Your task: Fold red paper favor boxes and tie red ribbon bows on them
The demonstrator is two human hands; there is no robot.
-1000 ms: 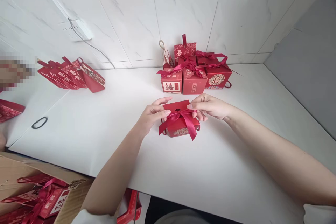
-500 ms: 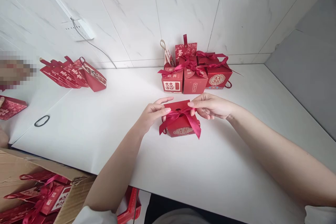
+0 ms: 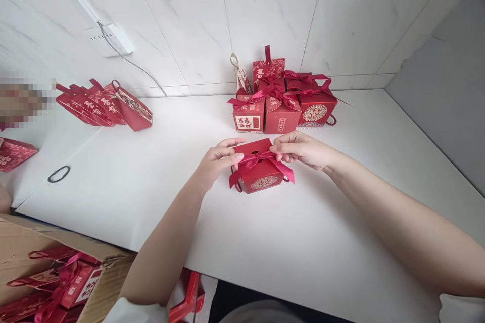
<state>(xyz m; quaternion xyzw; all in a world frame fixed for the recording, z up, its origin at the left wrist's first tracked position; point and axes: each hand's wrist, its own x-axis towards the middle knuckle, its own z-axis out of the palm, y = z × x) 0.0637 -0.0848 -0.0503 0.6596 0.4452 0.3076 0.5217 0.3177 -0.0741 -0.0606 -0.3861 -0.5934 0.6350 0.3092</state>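
Observation:
A small red gift box (image 3: 261,183) with a gold round emblem stands on the white table in front of me. Across its top lies a tied crimson ribbon bow (image 3: 248,164), its tails hanging over the front. My left hand (image 3: 220,159) pinches the bow's left loop between thumb and fingers, its index finger stretched out. On the other side my right hand (image 3: 299,149) is closed on the right part of the ribbon near the box's top edge. A twisted red cord shows at each side of the box.
Several red boxes with bows (image 3: 282,115) stand by the tiled wall. Red tagged pouches (image 3: 132,106) lean at the left. A black ring (image 3: 58,173) lies on the table. A carton (image 3: 109,282) holds red boxes at lower left. Another person's hand is at the far left edge.
The box has turned slightly and its ribbon tails have shifted, the right one swinging outward. My right hand's fingers have closed more tightly on the ribbon.

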